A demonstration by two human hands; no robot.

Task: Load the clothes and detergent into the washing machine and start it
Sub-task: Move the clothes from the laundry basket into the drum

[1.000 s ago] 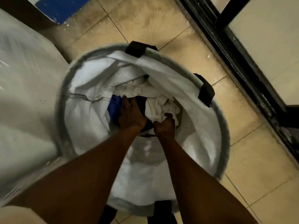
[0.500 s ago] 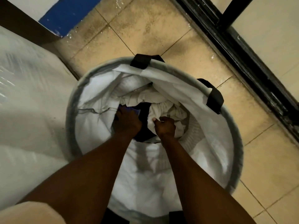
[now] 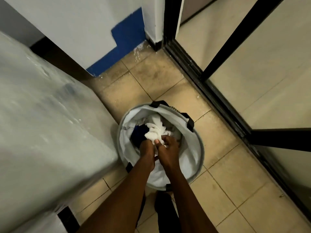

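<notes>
Your left hand [image 3: 148,151] and right hand [image 3: 169,148] pinch a bunched white garment [image 3: 155,130] over the laundry hamper [image 3: 195,155]; loading, detergent, starting all remain.

The white garment [image 3: 155,131] is soft, crumpled cloth, matt and bunched into folds. A dark blue garment [image 3: 137,133] under it looks like matt cloth too. The laundry basket [image 3: 193,148] has a thin white fabric lining, a grey fabric rim and black webbing handles [image 3: 189,123]. The washing machine [image 3: 42,123] looks like smooth white material with a dull sheen, wrapped in a glossy clear film. The floor tiles [image 3: 227,179] are beige ceramic, matt and gritty with dust. The sliding door frame [image 3: 210,91] is black painted metal.
</notes>
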